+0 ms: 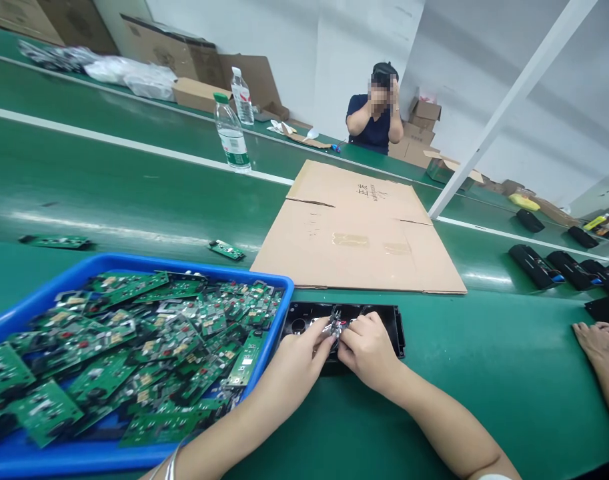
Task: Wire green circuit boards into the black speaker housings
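Note:
A black plastic housing [394,330] lies open on the green bench, with a round opening at its left end. Over its middle, my left hand [304,350] pinches a small dark part with wires [337,321] between thumb and fingers. My right hand [371,347] meets it from the other side, its fingers closed at the same wires; the fingertips hide exactly what they grip. Just left of the housing stands a blue tray [291,293] heaped with green circuit boards [169,333].
Beyond the housing lies a flat cardboard sheet [359,227]. Two loose circuit boards [227,250] and a water bottle [233,140] are on the line. Black cylindrical units [534,267] stand at right, near a co-worker's hands [601,340]. Another person [377,120] sits opposite.

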A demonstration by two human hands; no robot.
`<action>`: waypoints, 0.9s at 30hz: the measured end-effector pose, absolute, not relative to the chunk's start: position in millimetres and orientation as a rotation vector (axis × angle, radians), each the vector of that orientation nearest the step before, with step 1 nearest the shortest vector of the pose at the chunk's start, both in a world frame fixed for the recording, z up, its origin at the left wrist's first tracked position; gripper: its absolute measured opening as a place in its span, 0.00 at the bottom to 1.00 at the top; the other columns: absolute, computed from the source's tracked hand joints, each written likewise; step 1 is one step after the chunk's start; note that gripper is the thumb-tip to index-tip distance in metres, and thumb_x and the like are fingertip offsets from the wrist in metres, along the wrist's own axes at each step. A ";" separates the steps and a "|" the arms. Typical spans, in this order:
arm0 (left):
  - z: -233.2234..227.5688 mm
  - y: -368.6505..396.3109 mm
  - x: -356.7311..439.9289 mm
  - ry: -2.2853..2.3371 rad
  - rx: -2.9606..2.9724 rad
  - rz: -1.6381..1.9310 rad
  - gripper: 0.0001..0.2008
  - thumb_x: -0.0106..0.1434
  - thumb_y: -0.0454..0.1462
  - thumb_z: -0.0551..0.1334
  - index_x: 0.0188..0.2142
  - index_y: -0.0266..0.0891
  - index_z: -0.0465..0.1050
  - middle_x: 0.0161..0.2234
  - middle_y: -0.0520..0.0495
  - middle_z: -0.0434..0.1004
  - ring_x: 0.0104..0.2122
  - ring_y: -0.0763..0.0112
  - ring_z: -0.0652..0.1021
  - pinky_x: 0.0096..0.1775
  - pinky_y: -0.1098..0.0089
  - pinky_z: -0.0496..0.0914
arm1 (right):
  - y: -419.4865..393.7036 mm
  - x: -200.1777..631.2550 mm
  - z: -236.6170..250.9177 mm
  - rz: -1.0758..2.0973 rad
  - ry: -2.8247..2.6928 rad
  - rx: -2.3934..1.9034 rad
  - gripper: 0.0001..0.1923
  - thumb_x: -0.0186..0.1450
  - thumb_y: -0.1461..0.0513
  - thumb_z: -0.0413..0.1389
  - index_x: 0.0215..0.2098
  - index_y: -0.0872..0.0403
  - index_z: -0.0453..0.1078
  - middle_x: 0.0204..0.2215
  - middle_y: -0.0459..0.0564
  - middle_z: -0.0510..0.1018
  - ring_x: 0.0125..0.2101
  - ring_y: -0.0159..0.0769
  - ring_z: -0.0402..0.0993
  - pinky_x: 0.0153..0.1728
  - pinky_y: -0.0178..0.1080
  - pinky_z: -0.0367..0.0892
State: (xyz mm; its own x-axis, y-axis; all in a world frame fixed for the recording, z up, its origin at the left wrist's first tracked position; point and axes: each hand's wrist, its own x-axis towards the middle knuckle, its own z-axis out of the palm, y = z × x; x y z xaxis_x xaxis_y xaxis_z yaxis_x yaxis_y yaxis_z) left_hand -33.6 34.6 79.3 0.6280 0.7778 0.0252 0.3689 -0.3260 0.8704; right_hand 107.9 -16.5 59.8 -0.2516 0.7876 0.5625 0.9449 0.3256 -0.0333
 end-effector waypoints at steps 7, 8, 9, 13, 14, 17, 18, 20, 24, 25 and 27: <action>76.1 32.4 -34.7 0.873 1.954 0.586 0.11 0.59 0.39 0.49 0.37 0.41 0.67 0.26 0.47 0.78 0.27 0.63 0.79 0.25 0.72 0.68 | -15.4 110.4 57.4 -0.370 -2.117 -1.496 0.14 0.62 0.68 0.44 0.19 0.56 0.60 0.17 0.45 0.65 0.22 0.30 0.55 0.27 0.35 0.49; 75.5 33.0 -35.1 0.873 1.951 0.585 0.11 0.59 0.39 0.49 0.37 0.42 0.67 0.25 0.48 0.77 0.26 0.63 0.78 0.25 0.72 0.69 | -15.2 111.6 57.9 -0.341 -2.127 -1.488 0.14 0.63 0.67 0.44 0.20 0.56 0.61 0.18 0.46 0.66 0.22 0.30 0.56 0.28 0.35 0.50; 74.9 33.7 -35.5 0.870 1.941 0.587 0.11 0.59 0.39 0.49 0.37 0.42 0.67 0.24 0.48 0.77 0.25 0.63 0.78 0.25 0.72 0.69 | -15.0 112.9 58.6 -0.298 -2.133 -1.483 0.14 0.63 0.67 0.44 0.21 0.56 0.62 0.18 0.46 0.67 0.23 0.30 0.57 0.28 0.35 0.51; 74.1 36.4 -36.6 0.819 1.844 0.586 0.11 0.60 0.40 0.49 0.37 0.42 0.67 0.24 0.49 0.76 0.26 0.63 0.78 0.29 0.69 0.72 | -14.4 118.2 61.4 -0.064 -2.093 -1.492 0.10 0.65 0.65 0.47 0.27 0.56 0.65 0.21 0.45 0.70 0.25 0.30 0.62 0.30 0.35 0.53; 74.3 36.7 -36.7 0.806 1.820 0.583 0.11 0.60 0.41 0.49 0.37 0.42 0.67 0.24 0.49 0.76 0.27 0.63 0.79 0.30 0.69 0.73 | -14.4 119.0 61.4 -0.027 -2.072 -1.498 0.09 0.65 0.65 0.48 0.27 0.56 0.65 0.21 0.45 0.70 0.25 0.30 0.62 0.31 0.35 0.54; 75.2 37.0 -36.6 0.773 1.750 0.578 0.10 0.59 0.41 0.50 0.37 0.42 0.66 0.25 0.50 0.77 0.29 0.63 0.79 0.33 0.68 0.74 | -14.9 119.9 59.9 0.020 -1.998 -1.542 0.09 0.64 0.64 0.50 0.26 0.56 0.66 0.20 0.45 0.71 0.24 0.30 0.63 0.30 0.35 0.55; 75.4 37.0 -36.5 0.764 1.725 0.577 0.10 0.59 0.41 0.50 0.36 0.42 0.66 0.26 0.50 0.77 0.29 0.64 0.79 0.33 0.68 0.74 | -15.3 119.9 59.0 0.026 -1.969 -1.563 0.09 0.64 0.64 0.51 0.25 0.56 0.66 0.20 0.45 0.71 0.23 0.30 0.64 0.31 0.35 0.56; 75.6 37.4 -36.1 0.745 1.686 0.568 0.09 0.58 0.42 0.51 0.35 0.42 0.65 0.27 0.51 0.77 0.29 0.65 0.79 0.35 0.68 0.75 | -16.1 119.7 57.3 0.035 -1.920 -1.601 0.09 0.62 0.64 0.54 0.24 0.56 0.67 0.20 0.45 0.72 0.23 0.30 0.64 0.31 0.35 0.56; 75.4 38.3 -34.6 0.723 1.665 0.554 0.10 0.58 0.43 0.51 0.35 0.42 0.65 0.28 0.51 0.77 0.29 0.64 0.79 0.36 0.67 0.75 | -16.2 119.6 54.3 0.063 -1.887 -1.661 0.06 0.60 0.65 0.56 0.24 0.55 0.68 0.22 0.45 0.74 0.24 0.30 0.67 0.30 0.35 0.58; 75.6 38.3 -34.2 0.717 1.664 0.551 0.10 0.58 0.43 0.51 0.36 0.42 0.65 0.27 0.51 0.77 0.29 0.64 0.79 0.36 0.66 0.75 | -15.6 119.5 54.1 0.076 -1.880 -1.676 0.06 0.59 0.65 0.57 0.25 0.55 0.69 0.22 0.45 0.74 0.24 0.31 0.67 0.30 0.35 0.59; 76.4 37.8 -33.7 0.708 1.652 0.549 0.11 0.58 0.43 0.52 0.36 0.42 0.66 0.27 0.51 0.77 0.29 0.64 0.79 0.37 0.66 0.75 | -14.1 119.2 55.6 0.123 -1.851 -1.701 0.05 0.58 0.65 0.58 0.25 0.55 0.69 0.22 0.45 0.75 0.25 0.31 0.68 0.30 0.34 0.60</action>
State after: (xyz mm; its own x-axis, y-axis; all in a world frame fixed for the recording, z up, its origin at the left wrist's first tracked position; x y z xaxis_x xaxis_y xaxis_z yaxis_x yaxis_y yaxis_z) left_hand -33.7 37.8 76.4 0.7035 0.7102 -0.0240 0.1530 -0.1184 0.9811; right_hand 119.2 -14.1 55.6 0.0158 0.9288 0.3703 0.8715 0.1688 -0.4605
